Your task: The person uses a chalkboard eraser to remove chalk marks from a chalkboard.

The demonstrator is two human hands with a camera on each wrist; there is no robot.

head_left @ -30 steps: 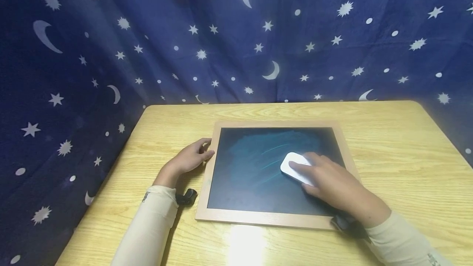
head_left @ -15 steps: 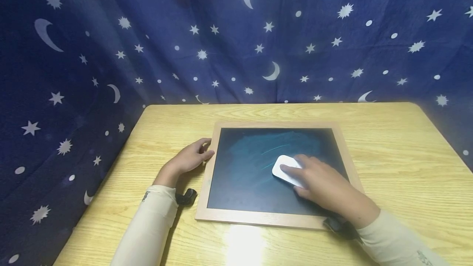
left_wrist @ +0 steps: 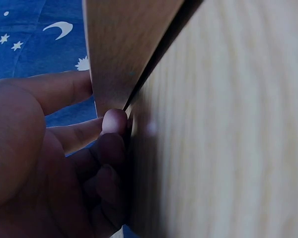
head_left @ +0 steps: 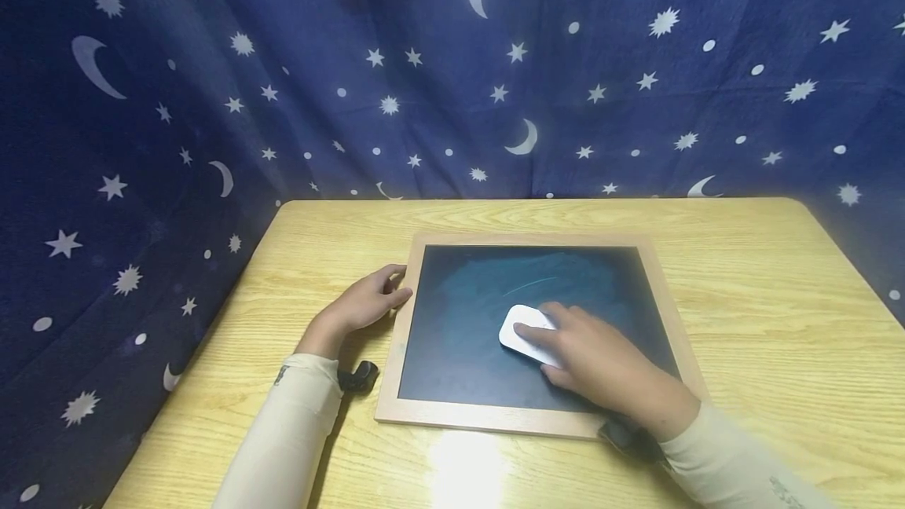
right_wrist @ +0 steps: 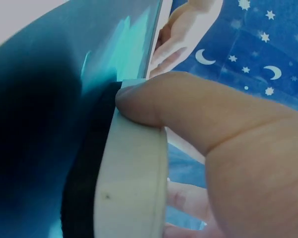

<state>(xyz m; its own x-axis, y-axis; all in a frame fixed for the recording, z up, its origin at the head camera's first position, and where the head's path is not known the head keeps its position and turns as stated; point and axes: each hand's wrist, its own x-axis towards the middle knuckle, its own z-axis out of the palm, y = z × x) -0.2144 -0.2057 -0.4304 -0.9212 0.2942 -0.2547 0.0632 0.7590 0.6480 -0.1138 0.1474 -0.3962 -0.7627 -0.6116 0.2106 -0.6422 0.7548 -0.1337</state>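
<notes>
A small chalkboard (head_left: 452,368) in a pale wooden frame lies flat on the table. My right hand (head_left: 601,356) grips a white eraser (head_left: 511,335), thumb on its near side, fingers across the top. The eraser's dark felt (right_wrist: 82,183) lies against the board. A thin green chalk line (head_left: 530,286) shows above the eraser, amid a hazy chalk smear (head_left: 459,281). At the board's left edge, my left hand (head_left: 364,305) touches the outer side of the frame (left_wrist: 121,44) with thumb and fingertips. Its other fingers are bent beside the table surface.
The wooden table (head_left: 763,297) extends around the board. Behind it and to the left hangs a dark blue cloth (head_left: 424,38) with moons and stars. A black wrist mount (head_left: 360,377) sits beside the board's left edge.
My right hand has slid the eraser leftward and slightly nearer across the board. The lower green chalk lines no longer show. My left hand stays at the frame.
</notes>
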